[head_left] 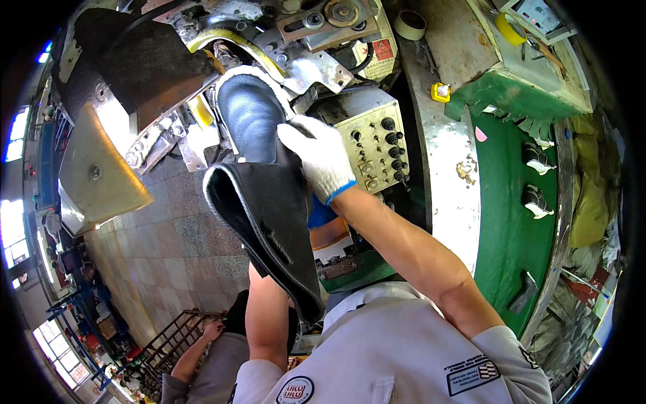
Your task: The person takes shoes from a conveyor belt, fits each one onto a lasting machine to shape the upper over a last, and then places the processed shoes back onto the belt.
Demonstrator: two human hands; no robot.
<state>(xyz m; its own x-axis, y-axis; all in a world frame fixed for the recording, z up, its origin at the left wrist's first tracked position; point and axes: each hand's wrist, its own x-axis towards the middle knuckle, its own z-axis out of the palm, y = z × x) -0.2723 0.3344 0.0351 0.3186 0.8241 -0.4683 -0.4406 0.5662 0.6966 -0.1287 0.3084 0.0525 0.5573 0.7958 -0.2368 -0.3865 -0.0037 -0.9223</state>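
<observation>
A black leather boot [250, 111] lies with its toe end in the jaws of a metal machine [323, 57]. Pale trim runs round the boot's toe. Its shaft [279, 202] folds down toward me, and the opening shows at the left. My right hand [321, 153], in a white knitted glove with a blue cuff, grips the boot's right side, thumb on the leather near the toe part. Behind the shaft, my left hand is hidden; only the left forearm [267, 320] shows below it.
Right of the boot stands a control panel [377, 145] with black knobs. Machine arms and a yellowed plate [101, 172] jut out at the left. A green conveyor [501, 222] carries several dark shoe pieces at the right. Another person [208, 363] is at the lower left, near a rack.
</observation>
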